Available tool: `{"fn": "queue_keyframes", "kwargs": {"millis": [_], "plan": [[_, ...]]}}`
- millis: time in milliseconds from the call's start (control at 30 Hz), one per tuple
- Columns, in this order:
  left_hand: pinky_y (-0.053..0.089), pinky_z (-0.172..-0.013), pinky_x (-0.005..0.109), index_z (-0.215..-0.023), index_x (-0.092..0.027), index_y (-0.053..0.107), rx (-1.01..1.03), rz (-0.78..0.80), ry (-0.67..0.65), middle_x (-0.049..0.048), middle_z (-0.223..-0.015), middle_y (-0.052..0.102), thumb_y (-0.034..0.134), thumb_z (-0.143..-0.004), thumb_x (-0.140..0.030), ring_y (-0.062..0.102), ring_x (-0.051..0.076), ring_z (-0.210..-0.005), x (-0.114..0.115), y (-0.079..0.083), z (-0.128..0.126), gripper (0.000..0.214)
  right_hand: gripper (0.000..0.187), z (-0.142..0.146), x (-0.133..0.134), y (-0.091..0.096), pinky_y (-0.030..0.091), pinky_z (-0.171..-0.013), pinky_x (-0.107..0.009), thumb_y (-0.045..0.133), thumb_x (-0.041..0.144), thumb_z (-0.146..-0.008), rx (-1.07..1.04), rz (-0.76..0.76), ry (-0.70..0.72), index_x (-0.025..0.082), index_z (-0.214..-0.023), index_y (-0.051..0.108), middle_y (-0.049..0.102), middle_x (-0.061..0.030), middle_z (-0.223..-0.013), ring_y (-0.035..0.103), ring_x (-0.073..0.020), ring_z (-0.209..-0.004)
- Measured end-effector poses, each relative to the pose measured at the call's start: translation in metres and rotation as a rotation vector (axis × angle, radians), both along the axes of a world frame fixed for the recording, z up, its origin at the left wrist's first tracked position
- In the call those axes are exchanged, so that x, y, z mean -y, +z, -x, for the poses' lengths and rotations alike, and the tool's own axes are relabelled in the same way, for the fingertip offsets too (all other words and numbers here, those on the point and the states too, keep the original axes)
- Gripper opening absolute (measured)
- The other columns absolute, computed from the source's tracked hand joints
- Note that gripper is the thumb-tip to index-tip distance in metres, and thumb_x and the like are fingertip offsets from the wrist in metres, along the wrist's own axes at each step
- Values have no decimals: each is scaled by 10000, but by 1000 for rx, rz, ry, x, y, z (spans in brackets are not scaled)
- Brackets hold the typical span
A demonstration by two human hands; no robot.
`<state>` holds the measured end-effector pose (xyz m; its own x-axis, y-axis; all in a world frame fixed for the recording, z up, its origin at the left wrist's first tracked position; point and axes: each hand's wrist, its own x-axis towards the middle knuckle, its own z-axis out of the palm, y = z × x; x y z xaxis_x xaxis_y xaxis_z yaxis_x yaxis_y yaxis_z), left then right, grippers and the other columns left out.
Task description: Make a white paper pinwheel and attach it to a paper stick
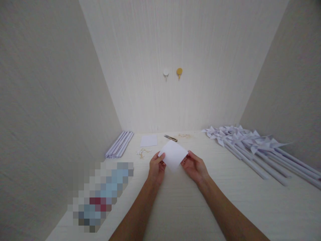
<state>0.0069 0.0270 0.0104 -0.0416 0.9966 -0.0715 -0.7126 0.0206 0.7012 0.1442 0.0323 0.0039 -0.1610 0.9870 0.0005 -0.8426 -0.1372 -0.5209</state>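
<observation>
A small white square of paper (173,154) is held above the pale tabletop, turned like a diamond. My left hand (156,167) pinches its left corner and my right hand (194,166) pinches its right corner, fingers closed on the sheet. Beyond the paper lie small snips (171,137) and another white paper square (148,140) flat on the table.
A bundle of white rolled paper sticks (119,144) lies at the left wall. Several finished white paper pinwheels (250,142) lie piled at the right. Small pale bits (141,153) are scattered near the flat sheet. Two pushpins (172,72) stick in the back wall. A blurred patch (100,195) covers the near left.
</observation>
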Motion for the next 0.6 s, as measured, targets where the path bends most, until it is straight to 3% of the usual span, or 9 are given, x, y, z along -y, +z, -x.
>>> {"fn": "queue_keyframes", "kwargs": {"millis": [133,300,600], "plan": [[333,-366,90,-671,-128,571,0,27,80,-37,-605,568,680,-487,-126,455,3,-424,0,0,-1,214,85,-2,0,5,411,-483,-187,635,215,-608,-72,33,-37,198,-568,562,598,38,-616,506,-71,-508],[342,-382,107,-701,-114,576,-116,15,164,-30,-575,557,695,-470,-158,474,21,-443,0,0,-4,264,215,4,1,5,417,-497,-195,619,420,-605,74,-13,-40,225,-691,581,616,41,-681,545,-88,-575],[350,-423,130,-729,-131,582,-205,23,181,-23,-599,564,696,-477,-221,495,41,-486,3,2,-5,290,141,13,-1,3,445,-589,-255,635,257,-614,226,-15,-78,171,-718,597,654,-33,-736,583,-157,-695]]}}
